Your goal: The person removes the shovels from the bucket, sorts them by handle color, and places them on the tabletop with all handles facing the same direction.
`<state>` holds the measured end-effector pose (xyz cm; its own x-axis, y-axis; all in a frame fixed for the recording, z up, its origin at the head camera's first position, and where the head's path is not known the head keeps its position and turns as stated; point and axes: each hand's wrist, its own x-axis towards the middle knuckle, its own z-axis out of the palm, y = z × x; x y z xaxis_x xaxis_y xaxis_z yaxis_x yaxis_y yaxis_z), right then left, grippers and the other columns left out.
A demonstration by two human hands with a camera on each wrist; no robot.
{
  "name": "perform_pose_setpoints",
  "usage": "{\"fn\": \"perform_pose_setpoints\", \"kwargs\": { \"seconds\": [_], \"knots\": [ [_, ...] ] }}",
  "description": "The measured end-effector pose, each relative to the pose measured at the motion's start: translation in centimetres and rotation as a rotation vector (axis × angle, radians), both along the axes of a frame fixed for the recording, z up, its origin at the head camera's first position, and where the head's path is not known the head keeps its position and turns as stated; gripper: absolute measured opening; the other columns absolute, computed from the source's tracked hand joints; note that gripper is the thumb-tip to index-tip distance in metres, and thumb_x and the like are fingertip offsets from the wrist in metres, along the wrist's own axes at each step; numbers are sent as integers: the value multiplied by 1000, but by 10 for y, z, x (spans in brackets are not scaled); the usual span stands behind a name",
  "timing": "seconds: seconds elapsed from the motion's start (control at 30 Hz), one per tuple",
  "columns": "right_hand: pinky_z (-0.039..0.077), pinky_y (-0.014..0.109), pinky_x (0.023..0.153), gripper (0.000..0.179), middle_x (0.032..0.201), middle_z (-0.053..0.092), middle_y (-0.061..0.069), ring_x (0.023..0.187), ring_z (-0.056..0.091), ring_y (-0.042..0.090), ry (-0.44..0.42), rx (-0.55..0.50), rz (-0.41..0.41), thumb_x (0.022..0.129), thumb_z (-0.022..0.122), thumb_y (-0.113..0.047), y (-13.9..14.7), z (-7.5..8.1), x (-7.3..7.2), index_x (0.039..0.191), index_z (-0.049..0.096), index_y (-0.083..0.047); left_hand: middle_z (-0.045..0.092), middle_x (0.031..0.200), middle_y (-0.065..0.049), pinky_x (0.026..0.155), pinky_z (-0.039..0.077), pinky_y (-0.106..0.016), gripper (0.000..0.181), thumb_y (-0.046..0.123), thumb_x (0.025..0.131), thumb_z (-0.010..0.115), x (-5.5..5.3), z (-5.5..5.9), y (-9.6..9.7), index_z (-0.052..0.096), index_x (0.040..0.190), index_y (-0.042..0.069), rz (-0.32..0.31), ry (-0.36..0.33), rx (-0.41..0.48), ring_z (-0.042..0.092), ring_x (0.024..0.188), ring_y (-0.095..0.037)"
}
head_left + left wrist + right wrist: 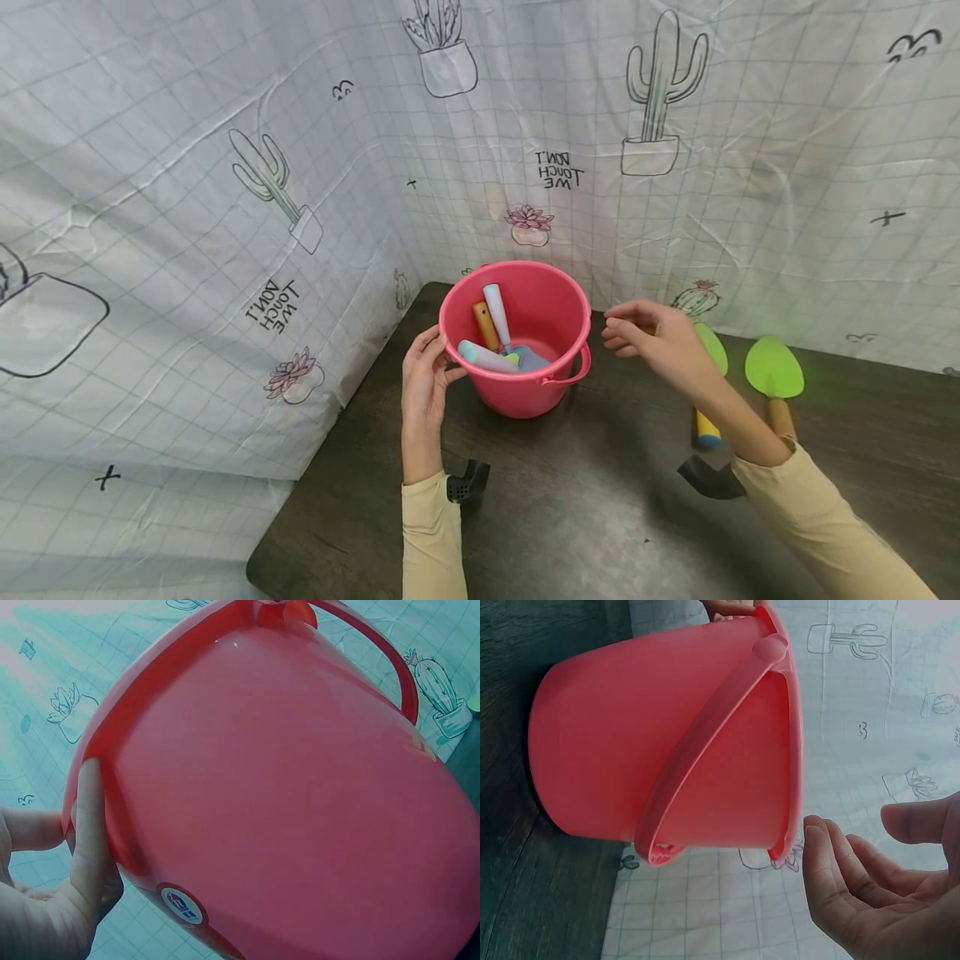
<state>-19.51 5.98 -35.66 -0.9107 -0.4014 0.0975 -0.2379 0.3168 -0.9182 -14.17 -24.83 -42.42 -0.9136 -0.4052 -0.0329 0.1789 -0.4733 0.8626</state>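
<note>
A pink bucket (517,396) stands upright on the dark table, its handle hanging down the near right side. My left hand (425,387) grips the left rim, thumb and fingers on either side of it, as the left wrist view also shows. Inside lie a tan handle with a hole (486,327), a pale teal-tipped handle (495,310) and a second such handle (487,358); a grey-blue part shows at the bottom. Just right of the far rim hovers my right hand (660,333), its fingers loosely bent around nothing and apart from the bucket (667,735).
A green-bladed toy trowel with a wooden handle (775,367) lies on the table at right. Beside it, partly behind my right forearm, is another green blade (712,346) with a yellow, blue-ended handle (707,425). Cactus-print sheeting (480,167) hangs behind and to the left.
</note>
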Motion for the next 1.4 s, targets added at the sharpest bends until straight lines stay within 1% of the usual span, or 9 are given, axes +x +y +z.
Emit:
{"fn": "perform_pose_setpoints", "kwargs": {
  "seconds": [0.27, 0.53, 0.7, 0.93, 1.03, 1.27, 1.33, 1.4],
  "knots": [
    [61, 22, 76, 35, 112, 71, 22, 86, 70, 2, 7, 3, 11, 106, 60, -19, -7, 0, -1, 129, 60, 8, 63, 124, -24, 61, 63, -29, 28, 6, 104, 56, 0, -1, 0, 56, 130, -4, -8, -2, 15, 70, 85, -17],
    [61, 23, 76, 35, 117, 70, 26, 85, 71, 3, 1, -14, 32, 106, 60, -16, -15, 1, 0, 129, 60, 9, 63, 119, -23, 59, 62, -29, 24, 3, 103, 54, -1, -2, 0, 56, 126, -4, -14, 24, 42, 68, 80, -16],
    [61, 23, 76, 36, 118, 70, 27, 86, 72, 3, -16, -4, 46, 106, 60, -17, -19, 2, 1, 131, 58, 10, 63, 121, -24, 59, 62, -29, 25, 3, 103, 55, -1, -1, 0, 55, 127, -4, -13, 19, 41, 69, 82, -16],
    [61, 23, 77, 33, 117, 70, 27, 86, 72, 6, -9, -2, 50, 106, 59, -16, -24, 1, 2, 128, 60, 9, 63, 121, -23, 59, 62, -28, 26, 3, 103, 54, 0, -2, -1, 54, 128, -5, -16, 17, 33, 69, 83, -16],
    [61, 23, 76, 32, 115, 70, 26, 88, 73, 10, -5, 1, 46, 106, 60, -15, -26, 0, 3, 127, 60, 9, 63, 120, -23, 59, 62, -28, 26, 3, 103, 54, 0, -2, -2, 54, 128, -4, -18, 20, 38, 69, 82, -16],
    [61, 23, 75, 30, 113, 71, 25, 93, 75, 26, 18, 5, 44, 105, 61, -14, -30, 0, 4, 125, 62, 9, 66, 117, -20, 59, 62, -28, 25, 3, 103, 54, 1, -3, -3, 55, 127, -3, -12, 19, 32, 69, 80, -15],
    [61, 23, 75, 29, 111, 71, 24, 93, 74, 27, 26, 8, 43, 104, 62, -13, -31, 1, 5, 123, 62, 9, 65, 117, -20, 58, 62, -28, 24, 3, 103, 54, 1, -3, -3, 56, 126, -3, -12, 22, 35, 68, 79, -16],
    [61, 23, 75, 27, 109, 71, 23, 92, 75, 26, 33, 9, 43, 104, 63, -12, -32, 1, 5, 122, 63, 9, 66, 116, -20, 58, 62, -28, 24, 3, 103, 54, 1, -4, -4, 56, 126, -3, -13, 26, 36, 68, 79, -16]
  ]
}}
